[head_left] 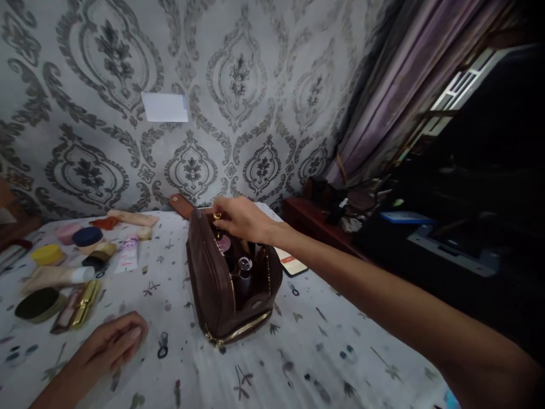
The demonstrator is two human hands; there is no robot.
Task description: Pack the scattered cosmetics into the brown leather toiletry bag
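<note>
A dark brown makeup bag (213, 278) with gold zips stands unzipped on the cloth, its opening facing up. My right hand (242, 218) reaches over its far end, thumb and fingers closed on a small gold-coloured item (218, 218), partly covered by the fingers; its kind is unclear. Inside the bag show a silver-topped tube (245, 267) and a pinkish round item (223, 244). My left hand (114, 341) lies on the cloth left of the bag, fingers curled in, with nothing seen in it.
Several cosmetics lie at the left: a gold tube (85, 304), a dark round compact (40, 305), a yellow-lidded jar (47, 255) and a white-pink tube (129, 253). A brown strap (181, 205) lies behind the bag, and a notebook (292, 263) to its right.
</note>
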